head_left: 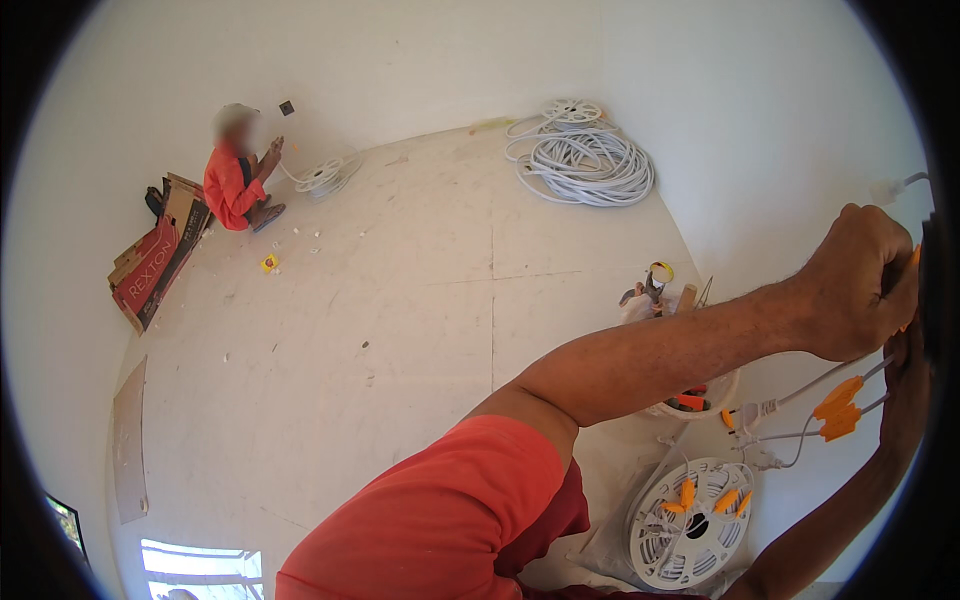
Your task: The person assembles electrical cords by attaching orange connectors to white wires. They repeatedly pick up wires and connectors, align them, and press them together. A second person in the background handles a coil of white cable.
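At the far right, my left hand (862,280) is closed in a fist close to the wall. A bit of orange shows beside its fingers, but what it grips I cannot make out. My right hand (905,348) is just below, with its fingers hidden behind the left hand and the dark picture rim. Below my left wrist, white cords run with orange tags (838,408) and a white plug (757,412). Under them stands a white reel (688,555) of coiled strip, with more orange tags on its face. A pale plug (885,191) is against the wall above my left hand.
A bucket of tools (732,385) stands behind my left forearm, with pliers (652,290) beside a yellow tape roll. Large white coils (585,165) lie in the far corner. Another person (232,185) squats at the far left near a smaller coil (322,178) and flattened cardboard boxes (160,255).
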### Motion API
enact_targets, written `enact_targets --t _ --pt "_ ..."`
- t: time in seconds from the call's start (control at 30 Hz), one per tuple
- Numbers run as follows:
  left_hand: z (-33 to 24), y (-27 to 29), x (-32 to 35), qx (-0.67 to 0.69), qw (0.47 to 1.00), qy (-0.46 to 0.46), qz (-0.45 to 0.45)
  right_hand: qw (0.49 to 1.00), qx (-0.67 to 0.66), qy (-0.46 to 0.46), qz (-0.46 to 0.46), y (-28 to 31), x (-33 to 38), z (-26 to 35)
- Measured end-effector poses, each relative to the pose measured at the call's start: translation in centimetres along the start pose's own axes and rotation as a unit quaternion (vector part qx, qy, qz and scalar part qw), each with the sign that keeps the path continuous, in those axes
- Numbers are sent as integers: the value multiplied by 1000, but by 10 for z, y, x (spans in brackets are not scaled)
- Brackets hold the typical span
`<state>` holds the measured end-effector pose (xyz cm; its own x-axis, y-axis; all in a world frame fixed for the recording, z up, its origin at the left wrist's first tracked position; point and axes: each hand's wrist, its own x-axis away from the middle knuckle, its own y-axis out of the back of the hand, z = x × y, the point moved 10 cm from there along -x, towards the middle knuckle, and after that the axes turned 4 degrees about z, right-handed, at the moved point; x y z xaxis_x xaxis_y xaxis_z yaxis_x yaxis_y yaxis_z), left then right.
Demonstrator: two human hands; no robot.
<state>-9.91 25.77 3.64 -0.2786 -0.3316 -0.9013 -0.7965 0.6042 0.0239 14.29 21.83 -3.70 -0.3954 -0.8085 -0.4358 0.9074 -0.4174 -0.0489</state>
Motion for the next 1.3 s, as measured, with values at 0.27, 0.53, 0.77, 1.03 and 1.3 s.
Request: enact_targets --t 0.27,0.53,0.77,1.03,1.3 --pt "-2 0 -2 25 1000 11 4 1000 2 -1 1 -2 0 0" --pt "-1 0 -1 13 1000 7 3 1000 7 0 3 -3 0 0" --pt "0 1 0 19 1000 11 5 1000 10 1 4 -4 1 0" --pt "-1 2 0 58 998 21 6 1000 17 1 7 -7 1 0" --pt "4 1 0 8 1000 12 7 1000 25 3 8 -9 2 2"
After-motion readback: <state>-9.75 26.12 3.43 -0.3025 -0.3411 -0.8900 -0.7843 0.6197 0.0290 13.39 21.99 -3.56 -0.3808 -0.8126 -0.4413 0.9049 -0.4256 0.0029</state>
